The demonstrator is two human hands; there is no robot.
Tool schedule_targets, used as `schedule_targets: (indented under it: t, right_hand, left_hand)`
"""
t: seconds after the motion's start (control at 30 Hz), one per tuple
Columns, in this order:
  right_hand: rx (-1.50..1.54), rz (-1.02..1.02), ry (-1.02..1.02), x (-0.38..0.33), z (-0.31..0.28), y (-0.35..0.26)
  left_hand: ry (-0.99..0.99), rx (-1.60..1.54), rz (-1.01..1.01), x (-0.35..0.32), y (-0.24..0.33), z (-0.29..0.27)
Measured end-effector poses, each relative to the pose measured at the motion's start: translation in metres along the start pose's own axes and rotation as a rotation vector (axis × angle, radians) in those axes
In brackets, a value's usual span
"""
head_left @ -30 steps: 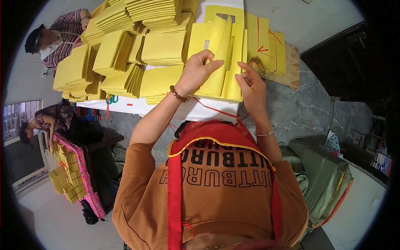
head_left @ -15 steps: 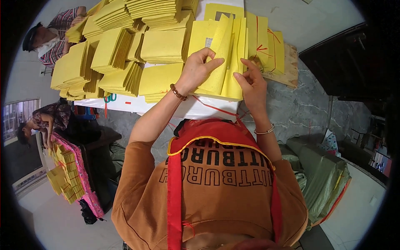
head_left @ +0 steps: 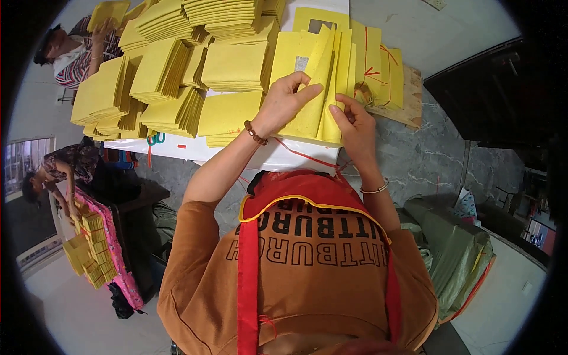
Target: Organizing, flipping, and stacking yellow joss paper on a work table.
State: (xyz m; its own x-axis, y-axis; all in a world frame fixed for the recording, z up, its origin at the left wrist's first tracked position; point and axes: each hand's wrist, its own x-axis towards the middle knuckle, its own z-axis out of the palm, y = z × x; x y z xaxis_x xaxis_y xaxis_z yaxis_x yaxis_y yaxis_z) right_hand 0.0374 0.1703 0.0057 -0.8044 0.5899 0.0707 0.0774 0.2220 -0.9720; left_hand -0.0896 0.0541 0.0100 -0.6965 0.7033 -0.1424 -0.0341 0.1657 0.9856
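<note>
Yellow paper sheets (head_left: 310, 121) stand partly lifted and curled over a stack on the table in front of me. My left hand (head_left: 286, 102) grips the left fold, thumb on its face and fingers curled behind. At the right edge my right hand (head_left: 357, 124) has thumb and forefinger closed on the paper. A grey printed patch (head_left: 301, 63) shows on the flat yellow paper just beyond my left hand. Left of that hand lie folded yellow paper bundles (head_left: 229, 113). Beyond my right hand are yellow stacks tied with red string (head_left: 365, 50).
Many yellow bundles (head_left: 155, 71) cover the white table (head_left: 254, 155). Green scissors handles (head_left: 156, 138) show at its near edge. A wooden board (head_left: 408, 97) juts out at right. One co-worker (head_left: 77, 56) sits far left, another (head_left: 68, 168) bends over a pink-covered table (head_left: 121, 260).
My right hand has moved slightly left and down, its thumb and forefinger closing on the paper edge. My left hand stays put. The far-left co-worker has raised a yellow piece.
</note>
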Motion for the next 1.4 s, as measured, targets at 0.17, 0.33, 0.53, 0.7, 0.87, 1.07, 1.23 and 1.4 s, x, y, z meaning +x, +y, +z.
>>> schedule_targets:
  t: [0.17,0.33,0.53,0.7,0.87,1.07,1.23,1.4]
  right_hand:
    - [-0.052,0.000,-0.010,0.001,0.001,-0.001]
    - [-0.076,0.012,-0.023,0.001,0.000,-0.004]
    - [-0.039,0.015,-0.027,0.001,0.002,-0.002]
    - [-0.077,0.003,-0.040,0.001,-0.001,-0.003]
    - [-0.068,0.067,-0.086,0.000,-0.001,-0.008]
    - [-0.029,-0.044,-0.043,0.002,-0.008,-0.001]
    - [-0.097,-0.014,-0.075,0.005,-0.014,0.003]
    - [-0.122,-0.073,-0.082,0.005,-0.009,0.003]
  left_hand:
    - [0.003,-0.006,-0.008,-0.002,0.008,0.001]
    - [-0.072,0.020,0.059,0.002,0.003,0.001]
    - [-0.067,0.006,0.044,0.001,0.001,0.000]
    - [-0.070,0.007,0.013,0.000,0.003,0.000]
    - [-0.050,0.021,0.036,0.000,0.001,0.001]
    - [-0.048,0.039,-0.005,-0.005,0.007,0.002]
    - [-0.066,0.065,0.066,-0.002,0.001,0.000]
    - [-0.074,0.051,0.018,-0.004,0.006,0.000]
